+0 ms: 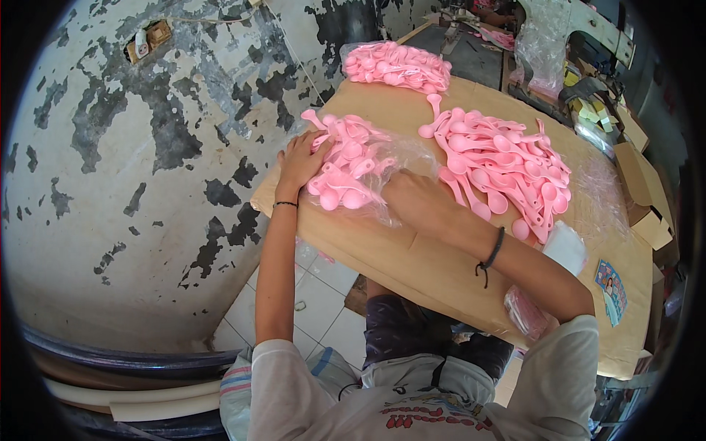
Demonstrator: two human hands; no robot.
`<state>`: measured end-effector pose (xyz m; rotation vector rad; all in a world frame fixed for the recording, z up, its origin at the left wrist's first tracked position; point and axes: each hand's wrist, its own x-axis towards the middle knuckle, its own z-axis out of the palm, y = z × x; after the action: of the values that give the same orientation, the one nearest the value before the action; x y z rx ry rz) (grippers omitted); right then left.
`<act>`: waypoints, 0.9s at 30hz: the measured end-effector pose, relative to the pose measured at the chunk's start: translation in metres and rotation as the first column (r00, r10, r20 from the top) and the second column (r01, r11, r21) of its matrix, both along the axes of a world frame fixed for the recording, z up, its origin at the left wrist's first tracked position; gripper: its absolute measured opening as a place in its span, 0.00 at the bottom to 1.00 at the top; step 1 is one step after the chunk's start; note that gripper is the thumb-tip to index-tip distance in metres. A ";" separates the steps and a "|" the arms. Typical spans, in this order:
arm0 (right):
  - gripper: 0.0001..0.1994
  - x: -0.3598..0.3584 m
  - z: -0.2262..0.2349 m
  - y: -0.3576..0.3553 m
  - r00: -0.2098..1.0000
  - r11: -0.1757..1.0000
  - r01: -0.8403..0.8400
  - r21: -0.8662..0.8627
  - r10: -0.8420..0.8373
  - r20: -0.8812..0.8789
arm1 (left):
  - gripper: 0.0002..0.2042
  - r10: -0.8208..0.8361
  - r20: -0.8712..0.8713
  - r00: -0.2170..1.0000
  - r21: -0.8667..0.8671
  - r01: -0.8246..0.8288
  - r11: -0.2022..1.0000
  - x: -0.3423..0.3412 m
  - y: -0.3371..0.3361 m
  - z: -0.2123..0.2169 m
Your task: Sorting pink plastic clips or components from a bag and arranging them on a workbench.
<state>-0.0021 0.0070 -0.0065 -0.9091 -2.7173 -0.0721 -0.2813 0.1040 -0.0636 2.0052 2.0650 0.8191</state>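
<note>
A loose heap of pink measuring spoons (353, 151) lies at the left end of the brown-covered table, partly in a clear plastic bag (401, 156). My left hand (299, 160) rests against the heap's left side, fingers stretched and apart, touching the spoons. At the bag's right side my right hand (418, 200) is closed, its fingers curled down on the clear film. The fingertips are hidden beneath the hand. Just right of it spreads a larger loose pile of pink spoons (507, 162).
A filled bag of pink spoons (397, 66) sits at the far edge. Small clear packets (526, 312), white film (565, 248) and a colourful printed card (612, 287) lie at the right. Cardboard boxes (640, 191) stand beyond. A peeling wall (147, 220) borders the left.
</note>
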 end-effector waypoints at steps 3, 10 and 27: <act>0.12 0.021 0.018 -0.005 0.988 0.997 -0.034 -0.063 0.024 -0.154 | 0.30 -0.012 0.000 1.000 -0.016 0.012 1.000 0.003 0.001 0.004; 0.11 0.071 0.077 -0.022 0.958 0.827 0.114 -0.551 -0.238 -0.159 | 0.30 0.020 -0.017 1.000 0.005 -0.019 1.000 -0.002 0.000 0.000; 0.13 0.180 0.109 0.052 0.871 0.932 0.201 -0.301 -0.311 -0.381 | 0.28 0.008 -0.012 1.000 0.041 -0.007 0.999 -0.002 0.004 -0.003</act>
<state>0.1780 0.0587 0.1028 -1.1981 -2.2172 0.3863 -0.2830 0.1076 -0.0663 2.0292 2.0800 0.8599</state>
